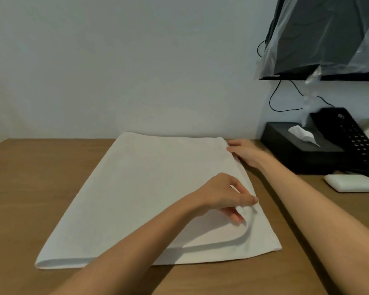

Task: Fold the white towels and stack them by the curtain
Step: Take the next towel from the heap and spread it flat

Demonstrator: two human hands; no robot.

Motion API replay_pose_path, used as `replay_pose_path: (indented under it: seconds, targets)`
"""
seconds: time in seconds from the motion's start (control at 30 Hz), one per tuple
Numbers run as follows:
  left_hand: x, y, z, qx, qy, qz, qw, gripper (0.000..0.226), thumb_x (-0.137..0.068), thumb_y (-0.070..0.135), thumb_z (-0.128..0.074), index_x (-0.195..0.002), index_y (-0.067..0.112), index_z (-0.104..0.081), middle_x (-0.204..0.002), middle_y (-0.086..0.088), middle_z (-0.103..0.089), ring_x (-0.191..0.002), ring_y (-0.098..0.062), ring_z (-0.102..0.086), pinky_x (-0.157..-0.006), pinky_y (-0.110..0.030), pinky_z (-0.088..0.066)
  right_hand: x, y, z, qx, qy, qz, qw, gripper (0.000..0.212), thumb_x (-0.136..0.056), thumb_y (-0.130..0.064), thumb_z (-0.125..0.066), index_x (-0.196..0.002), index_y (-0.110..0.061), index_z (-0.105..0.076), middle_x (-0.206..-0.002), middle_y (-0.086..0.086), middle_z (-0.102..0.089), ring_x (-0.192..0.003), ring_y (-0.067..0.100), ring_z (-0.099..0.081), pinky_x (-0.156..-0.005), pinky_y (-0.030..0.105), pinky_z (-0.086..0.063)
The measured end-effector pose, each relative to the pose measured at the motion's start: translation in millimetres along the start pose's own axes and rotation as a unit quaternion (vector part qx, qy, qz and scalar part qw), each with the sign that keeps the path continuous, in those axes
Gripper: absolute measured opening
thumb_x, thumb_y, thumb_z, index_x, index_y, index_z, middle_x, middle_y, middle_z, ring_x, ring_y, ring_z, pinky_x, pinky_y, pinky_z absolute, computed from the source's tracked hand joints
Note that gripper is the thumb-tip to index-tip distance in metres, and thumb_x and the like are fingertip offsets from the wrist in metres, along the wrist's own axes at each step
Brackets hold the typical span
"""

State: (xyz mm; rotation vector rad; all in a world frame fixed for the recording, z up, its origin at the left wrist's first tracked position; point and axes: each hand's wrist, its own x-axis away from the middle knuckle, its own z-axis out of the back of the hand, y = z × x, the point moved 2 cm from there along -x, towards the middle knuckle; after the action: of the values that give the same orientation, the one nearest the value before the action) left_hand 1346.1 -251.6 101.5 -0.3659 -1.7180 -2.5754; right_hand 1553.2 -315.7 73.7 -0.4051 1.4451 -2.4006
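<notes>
The towel (136, 188) lies folded on the table (26, 188) under our hands. Our left hand (224, 196) pinches its top layer, raised off the lower one. Just beyond it, our right hand (245, 153) curls its fingers onto the far corner.

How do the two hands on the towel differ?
The left hand pinches and lifts the folded white towel's top layer; the right hand lies low against it. The left hand works the right edge, the right hand the far right corner. Both touch its right side.
</notes>
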Motion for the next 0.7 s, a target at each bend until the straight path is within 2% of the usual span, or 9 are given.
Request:
replay_pose_path:
  seconds: [0.07,0.17,0.27,0.33,0.4,0.5,0.57,0.63,0.7]
  targets:
    - [-2,0,-2,0.006,0.004,0.001,1.000,0.018,-0.085,0.027,-0.070,-0.092,0.011,-0.066,-0.072,0.004,-0.058,-0.044,-0.007,-0.060,-0.057,-0.016,-0.053,0,3,3,-0.029,0.002,-0.001,1.000,0.037,-0.093,-0.010,-0.058,-0.129,-0.002,-0.053,-0.122,0.010,-0.061,-0.095,0.015,-0.059,-0.075,0.021,-0.046]
    - [-5,0,-2,0.011,0.013,-0.009,1.000,0.017,-0.085,0.025,-0.070,-0.090,0.009,-0.068,-0.073,0.004,-0.056,-0.054,-0.008,-0.057,-0.070,-0.023,-0.057,-2,4,1,-0.011,0.002,-0.008,1.000,0.048,-0.088,-0.022,-0.067,-0.128,-0.003,-0.052,-0.120,0.009,-0.060,-0.100,0.017,-0.058,-0.077,0.023,-0.045]
    - [-6,5,3,0.037,0.009,-0.040,0.998,0.014,-0.088,0.023,-0.067,-0.087,0.009,-0.063,-0.070,0.008,-0.055,-0.060,-0.005,-0.057,-0.056,-0.016,-0.052,-4,5,0,-0.001,0.022,-0.011,1.000,0.055,-0.086,-0.017,-0.069,-0.131,-0.008,-0.038,-0.115,0.008,-0.056,-0.096,0.017,-0.055,-0.068,0.024,-0.043]
    - [-7,10,5,0.046,0.010,-0.077,0.996,0.013,-0.089,0.022,-0.066,-0.084,0.012,-0.058,-0.054,0.017,-0.053,-0.054,0.001,-0.056,-0.051,-0.014,-0.049,-6,7,1,-0.028,0.033,-0.010,0.999,0.055,-0.088,-0.013,-0.066,-0.132,-0.009,-0.033,-0.107,0.008,-0.057,-0.085,0.013,-0.056,-0.063,0.023,-0.043]
    - [-10,14,3,0.036,0.013,-0.115,0.993,0.014,-0.089,0.023,-0.065,-0.084,0.014,-0.055,-0.044,0.017,-0.048,-0.049,0.001,-0.053,-0.049,-0.015,-0.048,-7,10,2,-0.048,0.040,-0.006,0.998,0.053,-0.089,-0.011,-0.065,-0.131,-0.009,-0.033,-0.105,0.009,-0.058,-0.081,0.011,-0.056,-0.063,0.023,-0.046]
    - [-16,10,-10,-0.018,0.025,-0.140,0.990,0.017,-0.088,0.027,-0.066,-0.083,0.017,-0.055,-0.052,0.013,-0.053,-0.051,0.002,-0.051,-0.052,-0.012,-0.043,-8,13,2,-0.063,0.038,0.011,0.997,0.046,-0.090,-0.011,-0.062,-0.125,-0.010,-0.032,-0.114,0.015,-0.059,-0.088,0.016,-0.057,-0.067,0.023,-0.047]
    - [-21,0,-22,-0.067,0.032,-0.138,0.988,0.017,-0.088,0.030,-0.067,-0.083,0.017,-0.056,-0.062,0.006,-0.059,-0.054,0.002,-0.052,-0.055,-0.010,-0.040,-9,14,2,-0.060,0.047,0.023,0.997,0.041,-0.092,-0.011,-0.060,-0.121,-0.013,-0.031,-0.111,0.014,-0.058,-0.087,0.016,-0.056,-0.066,0.024,-0.045]
    - [-25,-9,-34,-0.092,0.042,-0.141,0.985,0.019,-0.088,0.032,-0.066,-0.086,0.016,-0.056,-0.071,0.000,-0.065,-0.060,-0.001,-0.055,-0.060,-0.014,-0.042,-9,15,3,-0.054,0.060,0.033,0.996,0.040,-0.093,-0.012,-0.058,-0.121,-0.014,-0.030,-0.106,0.011,-0.055,-0.082,0.014,-0.055,-0.063,0.023,-0.044]
    - [-26,-15,-42,-0.086,0.045,-0.144,0.985,0.022,-0.090,0.037,-0.062,-0.089,0.016,-0.056,-0.075,0.004,-0.070,-0.064,0.000,-0.059,-0.063,-0.015,-0.043,-11,18,5,-0.063,0.072,0.037,0.995,0.039,-0.093,-0.012,-0.057,-0.122,-0.012,-0.031,-0.103,0.008,-0.052,-0.079,0.011,-0.053,-0.061,0.022,-0.043]
